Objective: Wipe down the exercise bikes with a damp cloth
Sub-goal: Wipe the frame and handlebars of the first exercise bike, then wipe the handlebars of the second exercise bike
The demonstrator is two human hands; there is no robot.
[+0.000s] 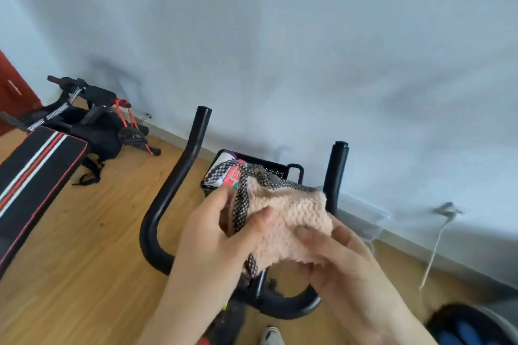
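A fluffy pink cloth [291,221] with a black-and-white patterned trim is bunched between both hands above the exercise bike's black handlebar [168,204]. My left hand [221,244] grips its left side, thumb pressed on the trim. My right hand [342,255] holds its right and lower edge. The handlebar's left horn rises to the left of my hands; the right horn [336,176] stands behind the cloth. The bar's centre is hidden under my hands.
A black basket [277,166] with packets sits in front of the handlebar, against the pale wall. A black, red and white striped bench [36,173] and other black fitness gear [92,117] stand at left on the wood floor. A cord [437,246] hangs at right.
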